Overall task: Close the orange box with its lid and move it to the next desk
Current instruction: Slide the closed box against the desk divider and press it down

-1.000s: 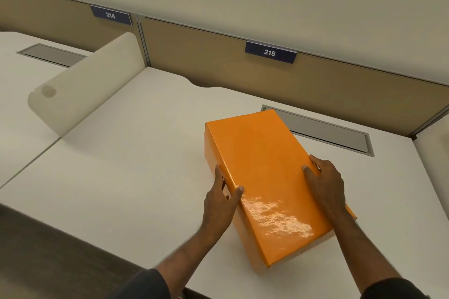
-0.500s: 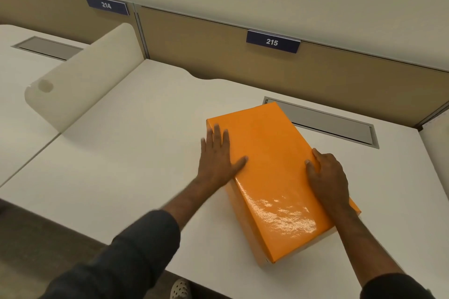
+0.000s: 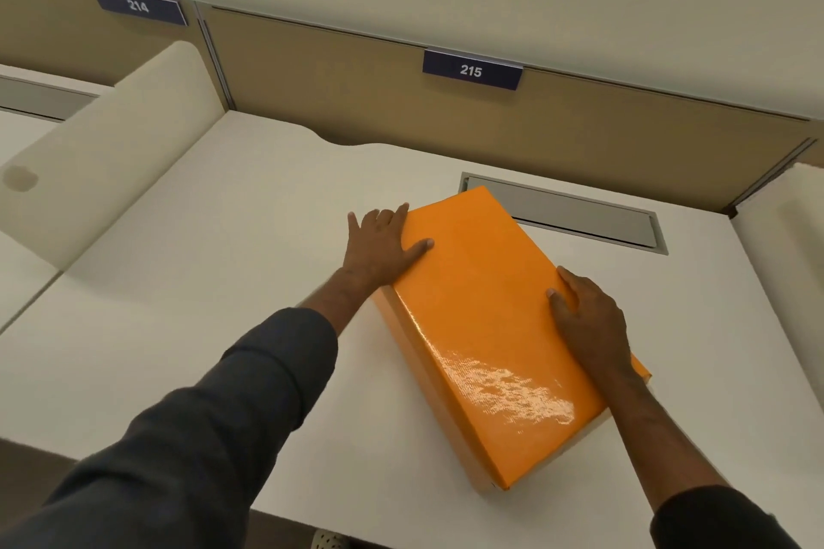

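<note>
The orange box (image 3: 486, 325) lies at an angle on the white desk (image 3: 223, 281), with its glossy lid sitting on top of it. My left hand (image 3: 379, 245) rests flat at the box's far left corner, fingers spread and thumb on the lid. At the middle of the right long edge, my right hand (image 3: 588, 321) has its thumb on the lid and its fingers curled down over the side. A pale strip of the box's base shows under the lid at the near end.
A cream rounded divider (image 3: 111, 156) separates this desk from the desk on the left (image 3: 18, 272). A grey cable hatch (image 3: 579, 214) lies just behind the box. Labels 214 (image 3: 138, 5) and 215 (image 3: 471, 70) hang on the tan back panel. Another divider (image 3: 784, 236) stands at the right.
My left hand has slid from the box's near left side up along the left edge to its far left corner. The right hand stayed on the right edge. The box barely moved.
</note>
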The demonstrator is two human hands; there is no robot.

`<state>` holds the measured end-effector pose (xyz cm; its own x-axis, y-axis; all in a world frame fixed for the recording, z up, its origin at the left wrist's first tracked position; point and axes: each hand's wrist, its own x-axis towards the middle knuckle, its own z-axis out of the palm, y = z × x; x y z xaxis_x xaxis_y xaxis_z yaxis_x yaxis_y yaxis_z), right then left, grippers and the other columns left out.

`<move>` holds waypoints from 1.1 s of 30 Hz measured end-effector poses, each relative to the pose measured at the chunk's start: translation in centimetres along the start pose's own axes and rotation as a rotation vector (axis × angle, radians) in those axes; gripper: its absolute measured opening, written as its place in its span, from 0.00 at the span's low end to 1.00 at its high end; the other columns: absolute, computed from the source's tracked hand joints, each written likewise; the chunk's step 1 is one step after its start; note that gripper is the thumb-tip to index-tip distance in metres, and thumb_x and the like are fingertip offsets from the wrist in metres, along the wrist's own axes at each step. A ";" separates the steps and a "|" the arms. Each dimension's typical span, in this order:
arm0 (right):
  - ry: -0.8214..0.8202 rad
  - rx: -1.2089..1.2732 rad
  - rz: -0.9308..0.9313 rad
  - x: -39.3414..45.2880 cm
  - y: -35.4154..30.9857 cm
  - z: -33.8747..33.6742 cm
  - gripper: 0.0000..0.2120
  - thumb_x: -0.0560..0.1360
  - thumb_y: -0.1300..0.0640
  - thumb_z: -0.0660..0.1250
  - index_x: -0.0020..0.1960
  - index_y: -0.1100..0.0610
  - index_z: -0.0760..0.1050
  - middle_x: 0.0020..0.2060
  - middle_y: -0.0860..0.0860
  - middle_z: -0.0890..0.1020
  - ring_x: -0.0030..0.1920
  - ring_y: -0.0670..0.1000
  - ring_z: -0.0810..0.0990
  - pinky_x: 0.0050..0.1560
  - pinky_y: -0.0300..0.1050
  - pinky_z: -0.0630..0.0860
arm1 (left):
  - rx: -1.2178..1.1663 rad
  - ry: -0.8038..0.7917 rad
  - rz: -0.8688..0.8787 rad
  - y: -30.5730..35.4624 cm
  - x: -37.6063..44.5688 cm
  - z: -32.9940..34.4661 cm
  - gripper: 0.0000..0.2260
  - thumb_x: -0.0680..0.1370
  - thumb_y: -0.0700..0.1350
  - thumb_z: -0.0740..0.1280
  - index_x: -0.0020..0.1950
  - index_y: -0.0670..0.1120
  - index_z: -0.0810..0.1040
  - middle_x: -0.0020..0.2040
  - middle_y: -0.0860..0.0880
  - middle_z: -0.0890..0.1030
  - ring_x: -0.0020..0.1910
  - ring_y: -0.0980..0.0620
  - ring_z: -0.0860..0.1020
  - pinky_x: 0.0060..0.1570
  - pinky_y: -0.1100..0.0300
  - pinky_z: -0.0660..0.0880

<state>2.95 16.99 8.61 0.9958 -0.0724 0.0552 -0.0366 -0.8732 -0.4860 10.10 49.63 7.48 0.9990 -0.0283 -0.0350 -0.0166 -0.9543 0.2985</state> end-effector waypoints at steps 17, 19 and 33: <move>-0.266 0.023 0.133 -0.5 0.9 -2.8 0.37 0.75 0.26 0.51 0.78 0.43 0.59 0.74 0.51 0.72 0.67 0.58 0.76 0.68 0.65 0.72 | 0.127 -0.049 0.034 -0.3 0.7 0.2 0.38 0.76 0.73 0.45 0.83 0.57 0.44 0.82 0.42 0.58 0.80 0.35 0.55 0.73 0.26 0.46; -0.281 0.049 0.172 -1.0 1.8 -3.1 0.38 0.73 0.25 0.50 0.75 0.44 0.65 0.69 0.51 0.77 0.62 0.57 0.80 0.65 0.63 0.74 | 0.190 -0.067 0.048 0.2 0.7 0.0 0.37 0.77 0.72 0.43 0.82 0.58 0.41 0.83 0.41 0.50 0.82 0.35 0.49 0.73 0.26 0.43; -0.416 0.176 0.191 -0.1 4.0 -3.3 0.36 0.74 0.25 0.53 0.73 0.45 0.68 0.65 0.48 0.79 0.58 0.54 0.81 0.63 0.57 0.75 | 0.033 0.205 0.073 1.3 -0.4 1.8 0.30 0.82 0.62 0.49 0.80 0.49 0.62 0.82 0.41 0.60 0.81 0.37 0.55 0.75 0.29 0.45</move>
<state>2.43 11.91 9.52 0.9229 0.0070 -0.3850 -0.2424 -0.7661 -0.5952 9.55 47.81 6.13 0.9827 -0.0396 0.1810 -0.0869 -0.9613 0.2613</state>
